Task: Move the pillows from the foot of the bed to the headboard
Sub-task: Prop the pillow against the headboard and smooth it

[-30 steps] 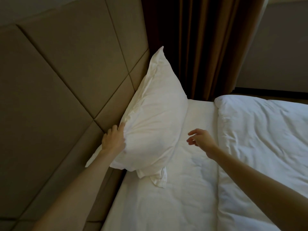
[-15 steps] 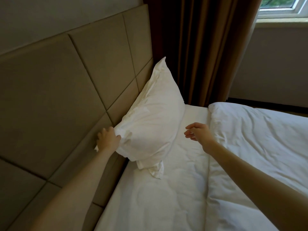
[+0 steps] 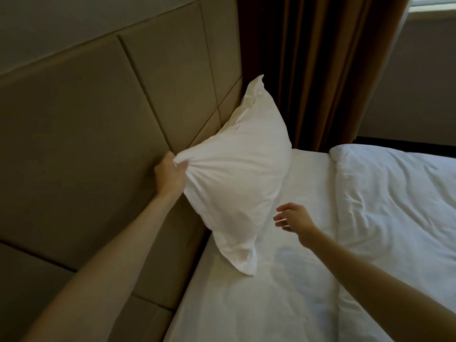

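Pillow: a white pillow (image 3: 237, 178) is stood on one corner on the bed sheet, tilted, its back leaned against the headboard; it lies between the two hands, with its upper corner raised beyond them.
Left hand: the left hand (image 3: 170, 175) is closed around the bunched corner of the pillow; the fabric is gathered into folds at the grip, right against the headboard panel.
Right hand: the right hand (image 3: 296, 219) is held loosely spread, with fingers slightly curled, just beside the pillow's lower edge and not touching it; nothing is gripped.
Headboard: a padded tan headboard (image 3: 103, 124) with stitched panels is seen behind and beside the left hand.
Sheet: the white bed sheet (image 3: 271, 292) is stretched beneath the right hand.
Duvet: a rumpled white duvet (image 3: 399, 206) is spread to the outer side of the right hand.
Curtain: a brown curtain (image 3: 320, 70) is hung past the pillow, beyond both hands.
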`<state>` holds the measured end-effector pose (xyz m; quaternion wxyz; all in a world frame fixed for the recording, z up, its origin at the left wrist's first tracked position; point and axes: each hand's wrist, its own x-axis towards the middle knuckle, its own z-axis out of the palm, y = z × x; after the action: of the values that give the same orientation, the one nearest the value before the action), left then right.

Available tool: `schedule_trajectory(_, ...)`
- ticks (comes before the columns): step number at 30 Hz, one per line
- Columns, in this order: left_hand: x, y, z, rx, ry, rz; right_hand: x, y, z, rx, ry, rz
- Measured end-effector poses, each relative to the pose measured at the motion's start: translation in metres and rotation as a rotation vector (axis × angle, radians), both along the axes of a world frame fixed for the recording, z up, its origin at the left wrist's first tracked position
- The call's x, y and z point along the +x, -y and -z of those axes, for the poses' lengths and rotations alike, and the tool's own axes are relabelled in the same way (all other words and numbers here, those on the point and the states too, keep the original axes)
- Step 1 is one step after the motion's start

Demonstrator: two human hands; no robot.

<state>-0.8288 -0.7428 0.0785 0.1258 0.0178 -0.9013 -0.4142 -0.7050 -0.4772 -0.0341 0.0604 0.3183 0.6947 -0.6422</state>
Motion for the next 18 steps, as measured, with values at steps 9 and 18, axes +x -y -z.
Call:
schedule_trajectory(9,0.040,0.017,0.066,-0.955,0.280,0.177,-0.016,0.017,0.049,-0.021,0.141,0.017)
schedule_trajectory(18,0.049,0.020,0.056,-0.834,0.126,0.146,-0.009,0.017,0.042,-0.043,0.124,-0.053)
